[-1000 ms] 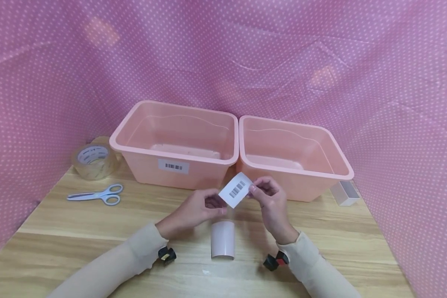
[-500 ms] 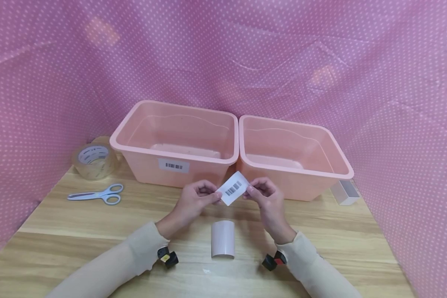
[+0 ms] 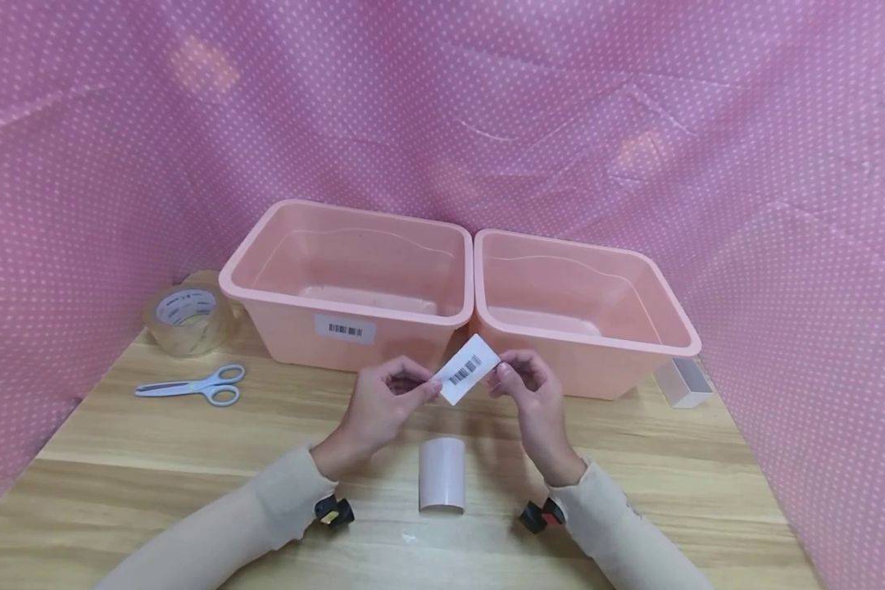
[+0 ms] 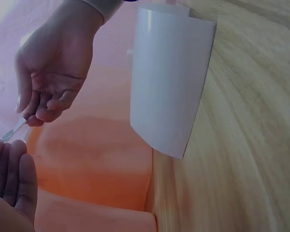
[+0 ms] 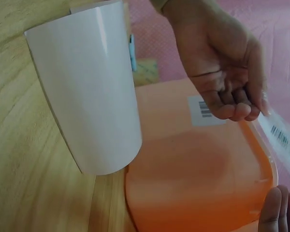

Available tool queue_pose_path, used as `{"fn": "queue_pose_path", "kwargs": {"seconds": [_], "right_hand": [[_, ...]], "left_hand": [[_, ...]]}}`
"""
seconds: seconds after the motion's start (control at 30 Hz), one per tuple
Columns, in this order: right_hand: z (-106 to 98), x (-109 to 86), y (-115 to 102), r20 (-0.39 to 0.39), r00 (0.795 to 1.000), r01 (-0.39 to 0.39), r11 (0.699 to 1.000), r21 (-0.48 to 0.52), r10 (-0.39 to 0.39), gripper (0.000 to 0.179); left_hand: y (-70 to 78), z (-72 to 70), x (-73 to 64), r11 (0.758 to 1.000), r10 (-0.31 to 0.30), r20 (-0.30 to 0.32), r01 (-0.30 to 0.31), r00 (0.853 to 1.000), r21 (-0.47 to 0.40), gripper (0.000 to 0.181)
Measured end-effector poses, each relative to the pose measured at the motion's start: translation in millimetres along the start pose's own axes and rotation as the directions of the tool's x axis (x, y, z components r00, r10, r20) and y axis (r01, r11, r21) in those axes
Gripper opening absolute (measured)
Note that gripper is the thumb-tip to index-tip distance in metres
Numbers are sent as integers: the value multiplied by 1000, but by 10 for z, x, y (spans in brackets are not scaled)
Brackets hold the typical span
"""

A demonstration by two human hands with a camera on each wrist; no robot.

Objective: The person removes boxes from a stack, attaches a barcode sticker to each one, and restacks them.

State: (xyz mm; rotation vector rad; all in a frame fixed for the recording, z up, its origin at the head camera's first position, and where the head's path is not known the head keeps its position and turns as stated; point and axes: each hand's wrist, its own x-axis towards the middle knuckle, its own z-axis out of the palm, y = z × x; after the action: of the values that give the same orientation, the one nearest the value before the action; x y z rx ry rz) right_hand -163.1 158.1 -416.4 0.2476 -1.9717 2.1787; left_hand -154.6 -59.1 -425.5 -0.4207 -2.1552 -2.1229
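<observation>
A white barcode label (image 3: pixel 466 370) is stretched at a slant between both hands, above the table and in front of the bins. My left hand (image 3: pixel 376 403) pinches its lower left corner between thumb and fingers. At the right corner, my right hand (image 3: pixel 540 410) pinches it the same way. Seen in the right wrist view, the label (image 5: pixel 280 137) looks thin, with a clear, shiny edge. Below the hands a curled, glossy white sheet (image 3: pixel 442 474) stands on the table, touched by neither hand.
Two pink bins stand side by side at the back: the left bin (image 3: pixel 283 332) bears a barcode label (image 3: pixel 345 329) on its front, the right bin (image 3: pixel 560 360) shows none there. Clear tape (image 3: pixel 189 324) and blue scissors (image 3: pixel 195 385) lie left; a small white box (image 3: pixel 682 383) sits right.
My left hand has moved up from beside the label and taken its lower left corner. The label has turned slightly and risen a little. My right hand has kept its pinch.
</observation>
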Motion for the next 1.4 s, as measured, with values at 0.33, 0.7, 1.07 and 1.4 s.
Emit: {"fn": "queue_pose_path", "kwargs": {"seconds": [0.33,0.7,1.07,1.4], "right_hand": [[-14,12,-55,44,997,65,996,-62,-62,21],[-46,-47,-41,65,984,176,948,-263,-165,9],[-231,-24,-60,-57,961,266,959,-94,-272,8],[-496,-33,15,-216,943,230,965,-123,-252,26]], "left_hand": [[14,-38,-18,986,8,14,-10,1000,166,11],[9,68,6,973,102,-51,-89,993,214,22],[76,366,238,996,86,-126,-89,988,-22,13],[44,716,301,997,24,-86,-30,996,-77,19]]}}
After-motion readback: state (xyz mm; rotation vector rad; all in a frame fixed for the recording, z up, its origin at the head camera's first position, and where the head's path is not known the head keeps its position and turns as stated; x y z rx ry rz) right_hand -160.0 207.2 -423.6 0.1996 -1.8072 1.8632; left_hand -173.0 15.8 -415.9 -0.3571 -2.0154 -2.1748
